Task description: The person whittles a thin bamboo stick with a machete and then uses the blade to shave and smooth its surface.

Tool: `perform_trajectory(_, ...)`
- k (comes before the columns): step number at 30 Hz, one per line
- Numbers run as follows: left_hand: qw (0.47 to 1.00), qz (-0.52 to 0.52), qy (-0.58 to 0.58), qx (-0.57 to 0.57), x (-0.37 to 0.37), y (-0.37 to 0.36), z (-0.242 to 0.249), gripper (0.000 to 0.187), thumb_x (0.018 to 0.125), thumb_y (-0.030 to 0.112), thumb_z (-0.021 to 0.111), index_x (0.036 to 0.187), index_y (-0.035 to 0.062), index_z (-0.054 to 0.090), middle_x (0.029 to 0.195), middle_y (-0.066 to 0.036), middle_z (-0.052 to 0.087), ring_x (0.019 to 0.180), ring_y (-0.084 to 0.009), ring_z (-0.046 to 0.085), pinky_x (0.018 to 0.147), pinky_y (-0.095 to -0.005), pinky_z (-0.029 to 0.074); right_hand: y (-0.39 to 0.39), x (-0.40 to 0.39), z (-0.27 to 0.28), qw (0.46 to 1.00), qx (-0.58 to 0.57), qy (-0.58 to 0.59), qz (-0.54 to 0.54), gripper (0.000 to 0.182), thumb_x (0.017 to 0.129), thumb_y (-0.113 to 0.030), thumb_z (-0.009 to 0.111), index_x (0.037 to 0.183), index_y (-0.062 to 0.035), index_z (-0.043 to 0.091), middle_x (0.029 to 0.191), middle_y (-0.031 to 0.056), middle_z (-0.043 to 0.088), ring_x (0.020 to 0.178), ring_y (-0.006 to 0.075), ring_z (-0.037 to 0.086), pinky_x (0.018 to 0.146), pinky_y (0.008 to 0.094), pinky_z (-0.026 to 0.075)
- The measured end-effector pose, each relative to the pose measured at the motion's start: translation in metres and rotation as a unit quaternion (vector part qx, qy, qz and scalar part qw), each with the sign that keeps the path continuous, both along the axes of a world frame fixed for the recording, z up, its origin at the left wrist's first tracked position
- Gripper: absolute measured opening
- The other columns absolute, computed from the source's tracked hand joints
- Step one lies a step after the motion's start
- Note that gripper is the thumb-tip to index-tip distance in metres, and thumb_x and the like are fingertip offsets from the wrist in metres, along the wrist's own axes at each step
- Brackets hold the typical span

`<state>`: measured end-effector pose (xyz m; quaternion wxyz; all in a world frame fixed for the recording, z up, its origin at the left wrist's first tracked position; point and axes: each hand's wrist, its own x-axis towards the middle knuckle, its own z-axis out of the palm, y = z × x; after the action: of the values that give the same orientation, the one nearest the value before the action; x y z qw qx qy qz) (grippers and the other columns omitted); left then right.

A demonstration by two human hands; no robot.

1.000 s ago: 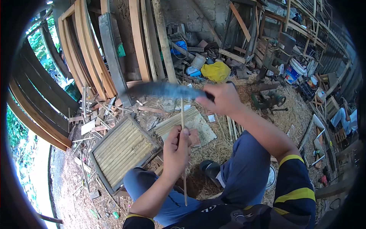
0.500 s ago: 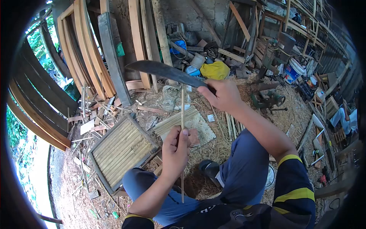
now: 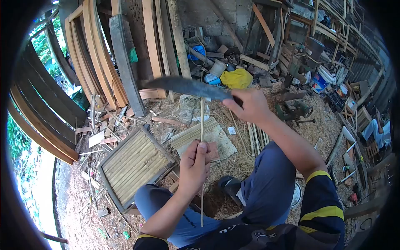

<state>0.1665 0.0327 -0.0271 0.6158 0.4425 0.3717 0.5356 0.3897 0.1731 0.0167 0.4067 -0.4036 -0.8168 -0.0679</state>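
My left hand (image 3: 194, 166) is closed round a thin bamboo strip (image 3: 202, 123), which stands nearly upright and runs down past my wrist over my lap. Gripped in my right hand (image 3: 251, 107) is a machete (image 3: 189, 87); its dark, curved blade points left and is slightly smeared by motion. The blade crosses the upper end of the strip. Beyond my left hand, a bundle of thin bamboo strips (image 3: 196, 134) lies on a pale, speckled board (image 3: 227, 146) on the ground.
A framed panel of bamboo slats (image 3: 137, 160) rests by my left knee. Long planks (image 3: 152, 46) lean on the wall. Wood shavings and scraps cover the floor. A yellow cloth (image 3: 236, 78) lies ahead, a metal vise (image 3: 298, 109) to the right. Another person (image 3: 377, 129) sits far right.
The machete blade has come down slightly and shifted right across the strip's top. My left hand and the strip have moved slightly right and down in view.
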Motion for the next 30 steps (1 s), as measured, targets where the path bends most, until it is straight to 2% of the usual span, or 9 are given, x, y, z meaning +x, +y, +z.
perform_trajectory(5,0.999,0.021,0.021,0.028,0.000,0.004,-0.004,0.028,0.113,0.031,0.045,0.096,0.0088,0.049,0.063,0.009,0.034,0.046,-0.0008,0.027,0.040,-0.0211,0.021,-0.028,-0.017,-0.004,0.986,0.073,-0.124,0.085,0.057,0.091,-0.062,0.067,0.070,-0.0090,0.060,0.055,0.0110,0.056,0.052,0.0319,0.064,0.050,0.0432,0.048)
perform_trajectory(8,0.996,0.039,0.054,0.054,0.001,0.000,-0.005,0.029,0.113,0.031,0.046,0.095,0.0089,0.049,0.062,0.009,0.034,0.046,-0.0008,0.028,0.040,-0.0210,0.022,-0.004,-0.010,-0.008,0.995,0.038,-0.067,0.064,0.059,0.092,-0.063,0.064,0.070,-0.0087,0.062,0.055,0.0106,0.058,0.053,0.0328,0.064,0.050,0.0435,0.048)
perform_trajectory(12,0.997,0.027,0.060,0.043,0.004,-0.002,-0.008,0.029,0.113,0.031,0.045,0.093,0.0089,0.049,0.061,0.009,0.034,0.045,-0.0007,0.028,0.040,-0.0210,0.022,0.005,0.004,-0.003,0.992,-0.084,0.058,-0.068,0.052,0.091,-0.056,0.069,0.079,-0.0058,0.068,0.061,0.0137,0.060,0.056,0.0361,0.063,0.051,0.0438,0.047)
perform_trajectory(19,0.998,0.034,0.028,0.038,0.001,0.000,-0.001,0.029,0.113,0.028,0.046,0.093,0.0076,0.050,0.065,0.008,0.037,0.052,0.0004,0.032,0.044,-0.0202,0.025,-0.035,-0.022,0.003,0.991,0.046,-0.110,0.057,0.062,0.091,-0.065,0.066,0.068,-0.0076,0.062,0.058,0.0121,0.061,0.051,0.0349,0.063,0.050,0.0437,0.049)
perform_trajectory(22,0.998,0.028,0.048,0.019,0.004,0.000,-0.003,0.031,0.113,0.033,0.043,0.095,0.0089,0.050,0.062,0.008,0.035,0.046,-0.0009,0.029,0.040,-0.0212,0.022,-0.003,-0.016,-0.010,1.000,0.012,-0.003,-0.004,0.064,0.093,-0.064,0.064,0.065,-0.0066,0.059,0.058,0.0114,0.061,0.051,0.0362,0.062,0.050,0.0429,0.049)
perform_trajectory(23,0.999,0.009,0.043,0.021,0.007,-0.004,-0.003,0.032,0.113,0.034,0.043,0.096,0.0091,0.050,0.062,0.008,0.035,0.046,-0.0012,0.028,0.040,-0.0213,0.022,0.009,-0.014,-0.015,0.995,-0.047,0.067,-0.061,0.066,0.095,-0.063,0.062,0.065,-0.0049,0.056,0.056,0.0105,0.058,0.048,0.0324,0.060,0.049,0.0437,0.047)
perform_trajectory(26,0.998,-0.058,0.013,0.007,0.007,-0.008,-0.001,0.033,0.113,0.038,0.043,0.097,0.0099,0.050,0.063,0.007,0.034,0.046,-0.0022,0.026,0.040,-0.0215,0.021,0.025,0.001,-0.021,0.924,-0.278,0.264,0.006,0.070,0.097,-0.064,0.059,0.061,-0.0055,0.054,0.052,0.0071,0.053,0.042,0.0215,0.054,0.044,0.0391,0.042)
perform_trajectory(27,0.996,-0.084,-0.013,-0.017,0.005,-0.004,-0.002,0.034,0.113,0.039,0.043,0.097,0.0102,0.050,0.064,0.007,0.033,0.047,-0.0026,0.026,0.040,-0.0216,0.021,0.011,0.000,-0.004,0.838,-0.405,0.345,0.118,0.064,0.100,-0.061,0.060,0.064,-0.0074,0.054,0.052,0.0005,0.047,0.039,0.0108,0.045,0.040,0.0315,0.035)
perform_trajectory(30,0.989,-0.120,-0.065,-0.062,-0.001,0.001,-0.001,0.036,0.113,0.041,0.039,0.100,0.0097,0.051,0.065,0.006,0.032,0.048,-0.0037,0.025,0.042,-0.0229,0.022,-0.012,-0.016,0.014,0.741,-0.492,0.424,0.171,0.053,0.102,-0.052,0.062,0.072,-0.0090,0.055,0.053,-0.0048,0.045,0.037,0.0064,0.040,0.039,0.0251,0.031)
